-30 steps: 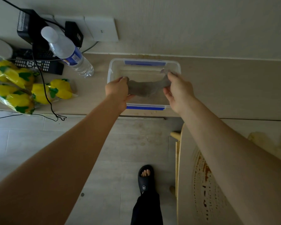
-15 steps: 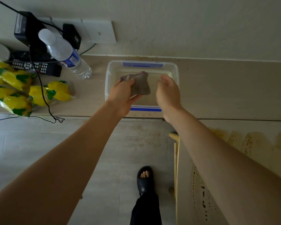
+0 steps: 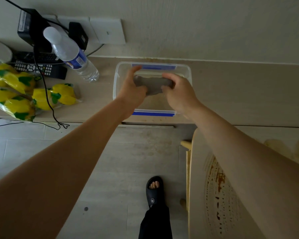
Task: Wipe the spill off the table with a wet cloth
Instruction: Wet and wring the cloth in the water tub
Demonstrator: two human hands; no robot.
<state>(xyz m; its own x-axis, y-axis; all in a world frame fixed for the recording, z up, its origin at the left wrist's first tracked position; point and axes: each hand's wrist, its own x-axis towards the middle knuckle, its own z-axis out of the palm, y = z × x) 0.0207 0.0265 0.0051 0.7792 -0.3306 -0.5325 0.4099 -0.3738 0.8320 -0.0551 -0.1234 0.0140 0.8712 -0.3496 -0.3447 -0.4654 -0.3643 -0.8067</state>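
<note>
Pale tiled flooring (image 3: 121,163) runs below a long beige counter (image 3: 231,94) set against a cream wall (image 3: 197,26). On the counter a clear plastic container (image 3: 116,83) with blue clips is placed, and shallow water can be made out in its bottom. Over this container a grey cloth (image 3: 152,85) is held up between both hands, bunched into a thick roll. One end is gripped by the left hand (image 3: 130,90), whose thumb is wrapped round the cloth while its forefinger is raised and extended (the remaining fingers are hidden behind the cloth). The other end is gripped by the right hand (image 3: 178,90), its fingers curled tightly over the fabric. Whether the cloth touches the water cannot be told.

At lower right the edge of a light wooden table (image 3: 197,195) is seen, and a brown spill (image 3: 217,183) is spread across it in streaks and droplets, well apart from the cloth. To the left of the container a water bottle (image 3: 72,56) is stood on the counter, with a black remote control (image 3: 40,69) lying behind it. Yellow and green packets (image 3: 19,95) are piled near the counter's left end, and a black cable (image 3: 45,90) is draped over them. A black slipper (image 3: 154,192) on one foot is visible on the floor.
</note>
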